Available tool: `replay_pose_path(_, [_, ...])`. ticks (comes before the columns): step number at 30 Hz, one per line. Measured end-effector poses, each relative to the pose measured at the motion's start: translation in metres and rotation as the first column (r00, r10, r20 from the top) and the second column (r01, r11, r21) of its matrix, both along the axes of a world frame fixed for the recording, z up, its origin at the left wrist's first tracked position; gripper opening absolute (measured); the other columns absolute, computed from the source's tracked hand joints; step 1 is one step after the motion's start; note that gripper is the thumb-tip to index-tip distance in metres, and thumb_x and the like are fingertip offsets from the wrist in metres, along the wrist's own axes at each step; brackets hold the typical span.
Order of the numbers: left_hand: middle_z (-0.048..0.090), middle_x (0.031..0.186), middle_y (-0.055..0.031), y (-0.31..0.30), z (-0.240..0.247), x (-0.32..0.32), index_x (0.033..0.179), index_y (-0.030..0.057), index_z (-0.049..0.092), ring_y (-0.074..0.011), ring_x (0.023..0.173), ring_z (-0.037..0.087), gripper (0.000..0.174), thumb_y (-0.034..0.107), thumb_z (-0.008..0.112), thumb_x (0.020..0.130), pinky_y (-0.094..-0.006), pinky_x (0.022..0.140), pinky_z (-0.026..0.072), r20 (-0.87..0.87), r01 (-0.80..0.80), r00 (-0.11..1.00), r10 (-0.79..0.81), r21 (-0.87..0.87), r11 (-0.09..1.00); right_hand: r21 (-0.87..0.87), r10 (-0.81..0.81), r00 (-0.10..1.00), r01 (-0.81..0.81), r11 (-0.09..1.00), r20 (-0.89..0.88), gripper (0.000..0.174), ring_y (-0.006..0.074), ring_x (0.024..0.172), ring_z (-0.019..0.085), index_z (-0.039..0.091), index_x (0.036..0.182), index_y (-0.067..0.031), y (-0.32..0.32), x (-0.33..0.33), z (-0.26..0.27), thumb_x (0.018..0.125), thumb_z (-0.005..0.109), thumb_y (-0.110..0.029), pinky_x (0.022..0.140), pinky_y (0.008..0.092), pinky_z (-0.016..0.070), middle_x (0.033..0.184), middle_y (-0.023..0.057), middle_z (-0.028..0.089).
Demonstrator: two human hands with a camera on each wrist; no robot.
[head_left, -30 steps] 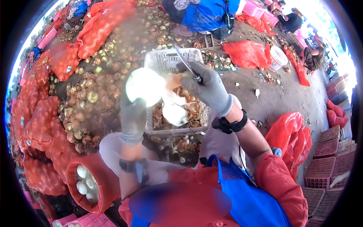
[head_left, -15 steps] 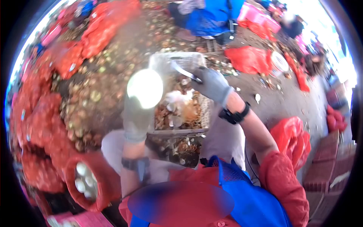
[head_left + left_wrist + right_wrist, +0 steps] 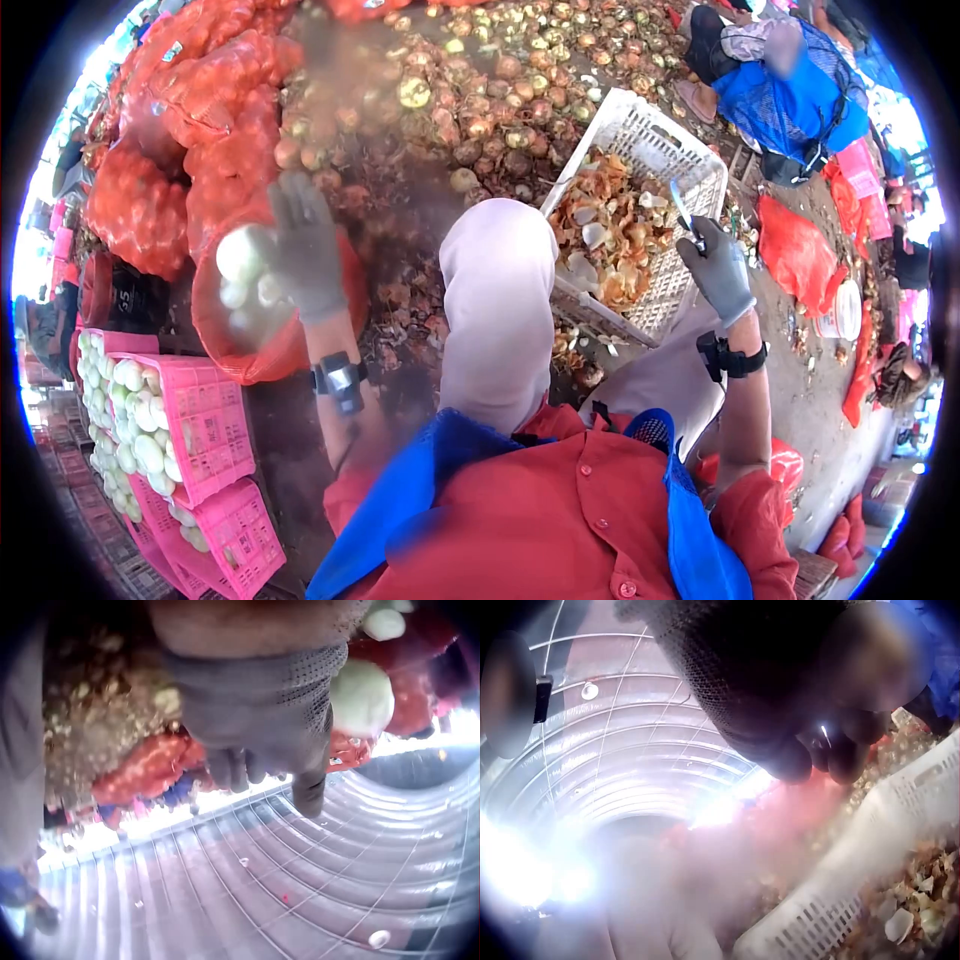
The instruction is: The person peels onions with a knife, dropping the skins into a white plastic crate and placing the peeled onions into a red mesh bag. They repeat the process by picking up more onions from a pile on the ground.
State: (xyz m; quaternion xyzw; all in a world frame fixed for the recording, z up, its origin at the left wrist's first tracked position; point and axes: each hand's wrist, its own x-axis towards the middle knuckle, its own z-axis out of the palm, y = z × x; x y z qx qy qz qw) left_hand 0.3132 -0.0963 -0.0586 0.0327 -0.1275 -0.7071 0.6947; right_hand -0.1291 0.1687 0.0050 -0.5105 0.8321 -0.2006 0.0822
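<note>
In the head view, my gloved left hand (image 3: 305, 245) is over the right side of a red mesh sack (image 3: 215, 330) that holds peeled onions, its fingers extended. A large white onion (image 3: 243, 252) lies right beside the palm; whether they touch, I cannot tell. The left wrist view shows the left hand (image 3: 259, 720) with fingers loosely straight and a pale onion (image 3: 362, 697) beside it. My gloved right hand (image 3: 718, 272) grips a knife (image 3: 680, 203), blade pointing up and away, by the right edge of a white crate (image 3: 712, 180) with onion skins (image 3: 620, 240) inside.
Pink crates of peeled onions (image 3: 148, 425) stand at lower left. Filled red sacks (image 3: 135, 215) lie at upper left, with unpeeled onions (image 3: 500, 110) spread over the ground ahead. My raised knee (image 3: 498, 270) is between sack and crate. Another person in blue (image 3: 780, 110) is at upper right.
The head view has turned left. My left hand has moved from beside the crate to the sack, its fingers now extended. The right hand, still gripping the knife, stays by the crate.
</note>
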Motion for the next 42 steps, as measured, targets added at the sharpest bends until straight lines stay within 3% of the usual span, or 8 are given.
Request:
replay_pose_path(11, [0.069,0.108,-0.0048,-0.104,-0.205,-0.100,0.122,0.0061,0.065,-0.0145,0.097,0.066,0.032,0.018,0.074,0.094,-0.0282,0.083,0.0528,0.896,0.122,0.276,-0.348,0.326,0.937,0.243,-0.086,0.992,0.062,0.968,0.091,0.032,0.0397,0.089,0.068,0.064,0.121,-0.0058,-0.038,0.016,-0.035,0.091,0.068,-0.014,0.078,0.0434,0.0527,0.105,0.0195,0.067])
replay_pose_path(17, [0.065,0.134,-0.0173,-0.148,-0.292,-0.178,0.142,-0.0006,0.054,-0.0321,0.121,0.065,0.059,0.023,0.073,0.092,-0.0384,0.101,0.0512,0.730,0.650,-0.081,0.679,-0.478,0.591,0.356,-0.171,0.968,0.097,0.930,0.183,0.029,0.0308,0.081,0.068,0.065,0.119,-0.0056,-0.076,0.023,-0.031,0.091,0.066,-0.013,0.074,0.0411,0.0513,0.101,0.0161,0.066])
replay_pose_path(19, [0.056,0.143,-0.0250,-0.139,-0.263,-0.205,0.148,0.0027,0.050,-0.0389,0.132,0.056,0.070,0.031,0.074,0.089,-0.0433,0.107,0.0484,0.821,0.572,-0.565,0.079,0.321,0.755,0.387,-0.210,0.966,0.138,0.912,0.151,0.032,0.0289,0.082,0.069,0.065,0.122,-0.0054,-0.086,0.022,-0.028,0.091,0.065,-0.012,0.075,0.0391,0.0529,0.104,0.0153,0.067])
replay_pose_path(24, [0.045,0.150,-0.0296,-0.145,-0.290,-0.243,0.149,0.0158,0.052,-0.0440,0.133,0.052,0.077,0.033,0.079,0.080,-0.0466,0.111,0.0463,0.587,0.665,-0.720,0.371,0.430,0.610,0.339,-0.242,0.954,0.172,0.925,0.175,0.033,0.0277,0.082,0.070,0.065,0.124,-0.0053,-0.094,0.018,-0.029,0.091,0.065,-0.012,0.075,0.0376,0.0547,0.107,0.0139,0.068])
replay_pose_path(33, [0.066,0.130,-0.0147,-0.114,-0.254,-0.181,0.145,0.0007,0.050,-0.0257,0.116,0.064,0.079,0.032,0.084,0.081,-0.0377,0.099,0.0539,0.822,0.607,-0.514,-0.244,0.550,0.573,0.115,-0.232,0.880,0.202,0.973,0.415,0.056,0.0196,0.082,0.071,0.046,0.152,-0.0111,-0.079,0.020,-0.030,0.098,0.063,-0.013,0.077,0.0342,0.0550,0.097,0.0126,0.074])
replay_pose_path(35, [0.065,0.131,-0.0139,-0.123,-0.248,-0.164,0.147,0.0035,0.048,-0.0267,0.118,0.064,0.068,0.026,0.075,0.089,-0.0389,0.100,0.0542,0.778,0.553,0.189,-0.600,0.420,0.719,0.100,-0.236,0.876,0.214,0.972,0.421,0.055,0.0185,0.082,0.071,0.044,0.152,-0.0101,-0.076,0.029,-0.020,0.100,0.061,-0.014,0.076,0.0342,0.0546,0.093,0.0112,0.074])
replay_pose_path(39, [0.063,0.134,-0.0139,-0.094,-0.051,-0.191,0.143,0.0044,0.052,-0.0264,0.123,0.063,0.055,0.033,0.065,0.098,-0.0446,0.104,0.0555,0.947,0.677,0.121,0.297,-0.298,0.673,-0.220,0.088,0.793,0.059,0.974,0.602,0.032,0.0037,0.061,0.050,0.057,0.135,-0.0051,-0.064,0.046,0.003,0.105,0.049,-0.009,0.054,0.0233,0.0431,0.089,0.0010,0.067])
replay_pose_path(42, [0.060,0.137,-0.0082,-0.042,0.033,-0.209,0.135,0.0090,0.059,-0.0262,0.129,0.056,0.039,0.032,0.058,0.103,-0.0464,0.113,0.0439,0.545,0.778,0.488,-0.681,0.082,0.623,-0.226,0.151,0.811,-0.023,0.974,0.566,0.023,0.0206,0.081,0.072,0.069,0.117,-0.0024,-0.050,0.059,0.049,0.098,0.058,-0.009,0.071,0.0351,0.0559,0.095,0.0118,0.072])
